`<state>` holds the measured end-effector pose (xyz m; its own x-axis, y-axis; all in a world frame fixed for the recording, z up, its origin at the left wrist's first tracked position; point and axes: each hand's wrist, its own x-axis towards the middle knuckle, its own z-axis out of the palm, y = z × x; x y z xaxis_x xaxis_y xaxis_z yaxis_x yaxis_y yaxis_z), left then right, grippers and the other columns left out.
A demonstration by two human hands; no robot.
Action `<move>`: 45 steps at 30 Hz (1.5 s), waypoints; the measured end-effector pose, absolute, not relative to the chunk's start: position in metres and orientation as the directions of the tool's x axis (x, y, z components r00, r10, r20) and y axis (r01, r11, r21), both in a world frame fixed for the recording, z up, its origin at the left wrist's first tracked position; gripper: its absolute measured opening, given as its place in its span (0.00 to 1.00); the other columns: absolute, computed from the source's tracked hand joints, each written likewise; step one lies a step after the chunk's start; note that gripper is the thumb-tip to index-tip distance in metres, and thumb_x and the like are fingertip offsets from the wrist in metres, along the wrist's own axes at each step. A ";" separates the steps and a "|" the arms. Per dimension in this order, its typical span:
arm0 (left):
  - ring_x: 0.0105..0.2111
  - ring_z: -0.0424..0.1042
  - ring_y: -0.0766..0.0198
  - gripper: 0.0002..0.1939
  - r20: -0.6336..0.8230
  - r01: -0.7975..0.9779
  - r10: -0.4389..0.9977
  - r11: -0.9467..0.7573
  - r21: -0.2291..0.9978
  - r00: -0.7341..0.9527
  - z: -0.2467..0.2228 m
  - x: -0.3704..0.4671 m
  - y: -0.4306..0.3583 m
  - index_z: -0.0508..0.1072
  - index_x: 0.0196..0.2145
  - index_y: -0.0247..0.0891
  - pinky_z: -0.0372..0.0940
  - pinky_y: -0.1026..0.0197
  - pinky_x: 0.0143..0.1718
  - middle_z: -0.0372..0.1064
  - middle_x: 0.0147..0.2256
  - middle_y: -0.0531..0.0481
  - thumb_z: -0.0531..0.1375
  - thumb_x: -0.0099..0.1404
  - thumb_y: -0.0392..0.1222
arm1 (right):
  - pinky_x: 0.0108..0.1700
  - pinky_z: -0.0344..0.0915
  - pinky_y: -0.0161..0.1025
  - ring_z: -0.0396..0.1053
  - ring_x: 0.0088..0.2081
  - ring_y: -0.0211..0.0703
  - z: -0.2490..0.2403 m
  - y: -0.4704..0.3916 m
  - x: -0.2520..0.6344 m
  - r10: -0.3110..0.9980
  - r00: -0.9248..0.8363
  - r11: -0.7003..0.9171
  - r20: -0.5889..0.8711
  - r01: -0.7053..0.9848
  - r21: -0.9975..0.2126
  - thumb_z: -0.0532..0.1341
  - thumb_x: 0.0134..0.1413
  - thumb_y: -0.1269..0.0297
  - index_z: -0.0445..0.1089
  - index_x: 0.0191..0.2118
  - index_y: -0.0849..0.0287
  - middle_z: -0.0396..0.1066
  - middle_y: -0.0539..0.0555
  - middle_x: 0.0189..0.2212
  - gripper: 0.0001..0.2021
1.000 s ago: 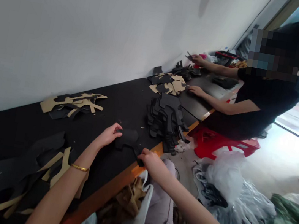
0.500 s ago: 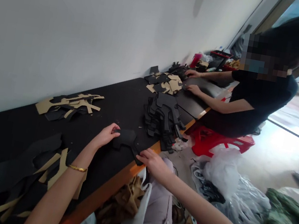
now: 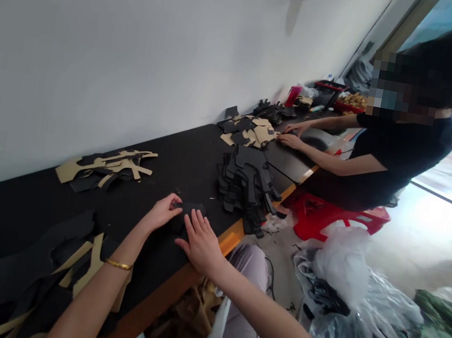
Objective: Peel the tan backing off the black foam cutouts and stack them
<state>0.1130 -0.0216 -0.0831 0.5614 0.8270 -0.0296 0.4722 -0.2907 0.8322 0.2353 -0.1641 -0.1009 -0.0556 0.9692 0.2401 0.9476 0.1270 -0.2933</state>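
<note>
In front of me a black cut-out sheet piece [image 3: 193, 207] lies on the dark table [image 3: 185, 153], hard to tell from the tabletop. My left hand [image 3: 163, 213] pinches its left end between thumb and fingers. Flat over its right part rests my right hand [image 3: 202, 242], fingers stretched out, hiding much of the piece. Beyond it, close to the table edge, is a stack of similar black cut pieces [image 3: 246, 178].
Black and tan scraps [image 3: 110, 166] lie by the wall, with more tan strips [image 3: 88, 267] near my left forearm. A co-worker [image 3: 398, 158] handles pieces beside another scrap pile [image 3: 254, 130]. Plastic bags [image 3: 370, 317] and a red stool [image 3: 322, 218] stand right of the table.
My right hand has let go of the piece's near end at the table edge and moved left, flattening onto the piece. My left hand keeps its pinch. The co-worker's hands have come closer together.
</note>
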 end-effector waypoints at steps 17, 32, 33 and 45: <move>0.38 0.69 0.56 0.05 0.108 0.749 0.877 -0.460 0.477 0.469 -0.080 0.129 -0.037 0.65 0.33 0.40 0.62 0.57 0.38 0.68 0.35 0.47 0.57 0.56 0.39 | 0.62 0.48 0.56 0.38 0.66 0.57 -0.106 -0.167 0.236 0.969 -0.040 0.114 0.244 0.947 -0.302 0.53 0.58 0.48 0.51 0.63 0.62 0.43 0.66 0.64 0.33; 0.43 0.67 0.54 0.09 -0.065 0.898 0.936 -0.309 0.313 0.345 -0.061 0.142 -0.057 0.64 0.40 0.39 0.63 0.46 0.40 0.59 0.44 0.44 0.53 0.60 0.39 | 0.62 0.49 0.54 0.41 0.65 0.55 -0.113 -0.166 0.234 0.969 -0.029 0.103 0.244 0.949 -0.298 0.54 0.57 0.49 0.49 0.64 0.60 0.45 0.64 0.64 0.33; 0.44 0.66 0.54 0.09 -0.093 0.902 0.935 -0.300 0.310 0.343 -0.059 0.143 -0.056 0.64 0.40 0.39 0.63 0.45 0.41 0.59 0.44 0.44 0.53 0.60 0.39 | 0.62 0.49 0.54 0.41 0.65 0.55 -0.114 -0.166 0.234 0.968 -0.031 0.105 0.247 0.950 -0.292 0.54 0.57 0.49 0.50 0.64 0.60 0.44 0.63 0.64 0.33; 0.40 0.69 0.60 0.13 -0.173 0.881 0.922 -0.256 0.398 0.346 -0.050 0.138 -0.046 0.68 0.39 0.36 0.62 0.58 0.43 0.59 0.45 0.42 0.59 0.54 0.36 | 0.62 0.50 0.55 0.43 0.65 0.55 -0.119 -0.167 0.234 0.957 -0.042 0.122 0.289 0.956 -0.266 0.54 0.58 0.51 0.52 0.63 0.56 0.45 0.61 0.64 0.29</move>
